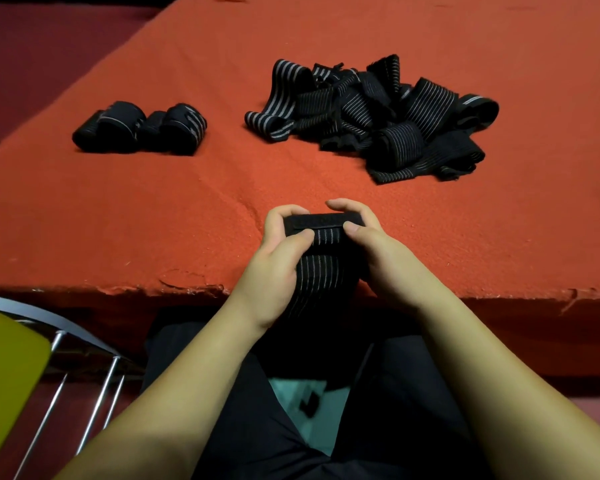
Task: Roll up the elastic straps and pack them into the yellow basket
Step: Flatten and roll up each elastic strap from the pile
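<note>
— Fingers [340, 204] of both hands curl round one strap [321, 251], thumbs pressing on top, at the frame's centre.
— And the rest?
— Loose pile [378, 116] upper right, rolled straps [139, 128] upper left.

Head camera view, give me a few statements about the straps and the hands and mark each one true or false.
1. Both hands hold one strap at the near table edge. True: the left hand and right hand grip it.
2. The rolled straps lie right of the loose pile. False: they lie left of the loose pile.
3. The held strap hangs over the table edge. True.
4. The rolled straps are in a yellow basket. False: they rest on the red table.
</note>
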Demonstrator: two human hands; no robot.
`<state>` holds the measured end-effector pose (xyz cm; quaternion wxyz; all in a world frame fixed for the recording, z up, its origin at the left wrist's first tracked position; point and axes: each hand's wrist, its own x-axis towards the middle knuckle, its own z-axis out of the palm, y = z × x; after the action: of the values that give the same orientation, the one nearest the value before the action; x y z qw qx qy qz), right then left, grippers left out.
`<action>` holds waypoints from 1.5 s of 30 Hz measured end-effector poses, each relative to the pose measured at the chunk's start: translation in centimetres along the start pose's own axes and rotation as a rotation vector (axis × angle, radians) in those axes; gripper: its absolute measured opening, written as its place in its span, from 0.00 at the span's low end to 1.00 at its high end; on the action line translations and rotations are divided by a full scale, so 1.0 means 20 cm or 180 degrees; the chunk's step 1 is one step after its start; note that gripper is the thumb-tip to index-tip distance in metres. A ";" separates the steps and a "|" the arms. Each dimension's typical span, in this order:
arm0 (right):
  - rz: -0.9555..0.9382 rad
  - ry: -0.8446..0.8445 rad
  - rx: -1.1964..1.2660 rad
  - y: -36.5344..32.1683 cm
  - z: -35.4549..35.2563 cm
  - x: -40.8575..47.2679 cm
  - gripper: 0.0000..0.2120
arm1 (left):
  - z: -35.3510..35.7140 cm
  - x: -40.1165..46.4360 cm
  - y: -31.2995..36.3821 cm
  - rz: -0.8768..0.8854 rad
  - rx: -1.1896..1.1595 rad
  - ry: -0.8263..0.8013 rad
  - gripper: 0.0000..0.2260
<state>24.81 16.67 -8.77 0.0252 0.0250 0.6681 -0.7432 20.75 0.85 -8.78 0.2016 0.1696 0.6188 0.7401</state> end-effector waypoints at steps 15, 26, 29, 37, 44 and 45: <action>-0.0145 -0.0149 0.0801 -0.13 0.05 -0.08 0.22 | -0.01 -0.07 0.10 0.0348 -0.0900 -0.0186 0.18; -0.0248 0.0045 0.0413 -0.11 0.09 -0.09 0.20 | 0.00 -0.10 0.11 -0.0391 -0.0997 -0.0003 0.15; -0.0179 -0.0054 0.0417 -0.12 0.10 -0.09 0.16 | 0.02 -0.10 0.11 -0.0443 -0.0587 0.0229 0.25; -0.0072 0.0289 0.0267 -0.08 0.13 -0.05 0.11 | 0.05 -0.11 0.13 -0.0181 -0.0211 0.0369 0.17; -0.0045 0.0119 0.0085 -0.11 0.10 -0.07 0.11 | 0.01 -0.13 0.15 -0.0155 0.1484 0.0206 0.22; -0.0055 0.0085 0.0058 -0.11 0.10 -0.07 0.11 | 0.01 -0.13 0.15 -0.0164 0.1514 0.0176 0.22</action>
<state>26.11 15.01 -6.19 0.0097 0.0294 0.6618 -0.7491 22.84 -0.75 -5.80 0.1577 0.1762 0.7851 0.5725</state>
